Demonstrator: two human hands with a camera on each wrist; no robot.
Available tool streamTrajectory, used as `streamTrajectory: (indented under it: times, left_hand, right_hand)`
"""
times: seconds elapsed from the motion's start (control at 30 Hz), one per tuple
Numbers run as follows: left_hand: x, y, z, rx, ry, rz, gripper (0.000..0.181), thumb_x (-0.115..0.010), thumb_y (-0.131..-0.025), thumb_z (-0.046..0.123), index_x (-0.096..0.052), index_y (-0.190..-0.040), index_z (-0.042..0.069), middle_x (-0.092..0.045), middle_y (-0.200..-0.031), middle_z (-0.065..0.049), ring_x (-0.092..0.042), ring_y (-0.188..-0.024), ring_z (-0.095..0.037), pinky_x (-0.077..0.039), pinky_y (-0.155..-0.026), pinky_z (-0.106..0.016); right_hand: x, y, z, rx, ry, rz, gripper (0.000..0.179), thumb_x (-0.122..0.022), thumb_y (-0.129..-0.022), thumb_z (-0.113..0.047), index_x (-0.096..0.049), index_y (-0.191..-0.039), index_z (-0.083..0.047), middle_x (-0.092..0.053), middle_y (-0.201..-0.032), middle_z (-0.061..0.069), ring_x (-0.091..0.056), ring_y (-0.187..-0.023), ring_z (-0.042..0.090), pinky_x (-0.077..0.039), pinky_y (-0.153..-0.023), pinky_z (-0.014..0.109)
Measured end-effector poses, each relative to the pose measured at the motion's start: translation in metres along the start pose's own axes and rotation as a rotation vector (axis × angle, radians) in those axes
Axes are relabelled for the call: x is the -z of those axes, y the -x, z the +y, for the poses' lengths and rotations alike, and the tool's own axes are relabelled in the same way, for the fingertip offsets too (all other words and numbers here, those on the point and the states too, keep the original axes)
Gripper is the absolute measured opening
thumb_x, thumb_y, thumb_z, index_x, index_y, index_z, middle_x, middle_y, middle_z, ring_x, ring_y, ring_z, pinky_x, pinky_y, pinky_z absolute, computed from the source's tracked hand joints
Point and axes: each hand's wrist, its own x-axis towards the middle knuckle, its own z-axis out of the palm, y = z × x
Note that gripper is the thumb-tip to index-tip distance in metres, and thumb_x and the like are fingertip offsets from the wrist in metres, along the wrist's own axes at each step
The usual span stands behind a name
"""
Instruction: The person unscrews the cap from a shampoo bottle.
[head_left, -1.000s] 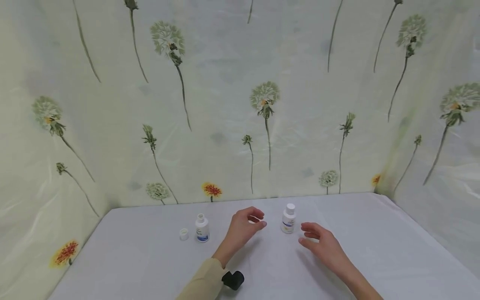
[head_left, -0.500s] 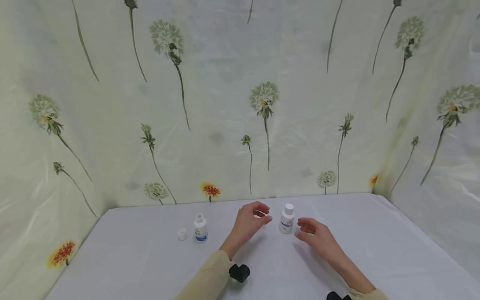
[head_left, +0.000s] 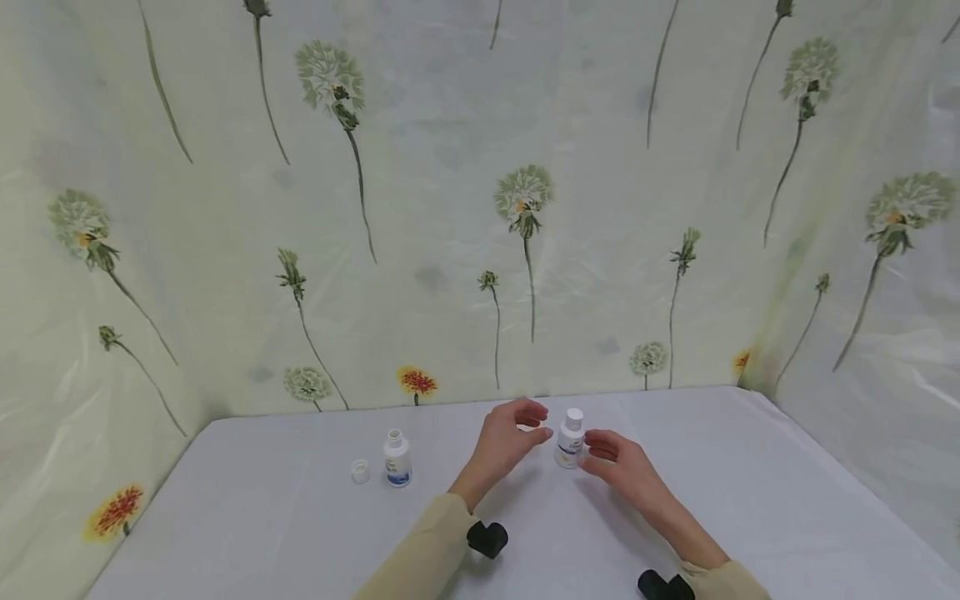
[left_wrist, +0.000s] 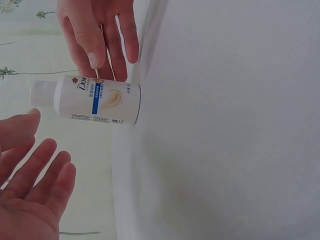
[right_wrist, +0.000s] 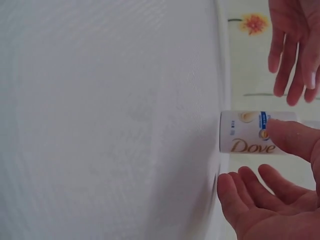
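A small white Dove bottle (head_left: 570, 442) with its white cap on stands upright on the table between my two hands. Its label shows in the left wrist view on the bottle (left_wrist: 100, 100). My right hand (head_left: 626, 475) is just right of it, fingers loosely curved. In the right wrist view the thumb (right_wrist: 292, 137) overlaps the bottle, while the other fingers are apart from it; whether the thumb touches cannot be told. My left hand (head_left: 504, 442) hovers at the bottle's left, thumb and fingers spread with a gap to it, holding nothing.
Further left stands a second white bottle (head_left: 397, 460), its neck uncovered. Beside that bottle a loose white cap (head_left: 360, 471) lies on the white tablecloth (head_left: 285, 533). A flower-printed curtain (head_left: 435, 183) closes off the back and sides.
Both hands have come closer to the capped bottle, the left moving rightward and the right moving leftward. The bottles and the loose cap stay in place on the table; the view shifted slightly.
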Motion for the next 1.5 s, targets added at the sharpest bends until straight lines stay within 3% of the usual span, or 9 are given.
streamTrajectory:
  times: [0.23,0.57,0.97,1.5]
  left_hand:
    - [-0.003,-0.005,0.006,-0.046,0.045,-0.016,0.025,-0.076,-0.087,0.012,-0.069,-0.111,0.011,-0.07,-0.105,-0.002,-0.065,-0.102,-0.021,-0.054,-0.083,-0.029]
    - [-0.01,-0.011,0.012,-0.07,0.069,-0.03,0.024,-0.076,-0.088,0.015,-0.07,-0.111,0.015,-0.07,-0.107,-0.001,-0.065,-0.101,-0.017,-0.053,-0.085,-0.028]
    - [-0.016,-0.014,0.015,-0.1,0.091,-0.034,0.02,-0.076,-0.086,0.009,-0.074,-0.106,0.012,-0.072,-0.096,0.006,-0.064,-0.089,-0.008,-0.051,-0.079,-0.027]
    - [-0.017,-0.014,0.018,-0.084,0.058,-0.055,0.019,-0.075,-0.087,0.009,-0.074,-0.106,0.011,-0.071,-0.097,0.007,-0.064,-0.089,-0.006,-0.052,-0.079,-0.023]
  right_hand:
    - [-0.006,-0.005,-0.001,0.025,-0.05,-0.004,0.051,-0.07,-0.09,-0.006,-0.049,-0.132,0.013,-0.055,-0.131,0.031,-0.054,-0.121,0.044,-0.048,-0.096,0.049]
    - [-0.014,-0.008,-0.007,0.036,-0.053,0.005,0.051,-0.07,-0.091,-0.008,-0.05,-0.135,0.009,-0.056,-0.131,0.028,-0.054,-0.121,0.042,-0.049,-0.095,0.047]
    - [-0.022,-0.015,-0.007,0.027,-0.049,0.033,0.044,-0.072,-0.088,-0.005,-0.058,-0.128,0.007,-0.063,-0.121,0.024,-0.06,-0.112,0.036,-0.051,-0.092,0.045]
    - [-0.02,-0.009,-0.008,0.015,0.004,0.048,0.045,-0.075,-0.086,-0.006,-0.059,-0.127,0.006,-0.064,-0.12,0.023,-0.061,-0.111,0.037,-0.054,-0.087,0.043]
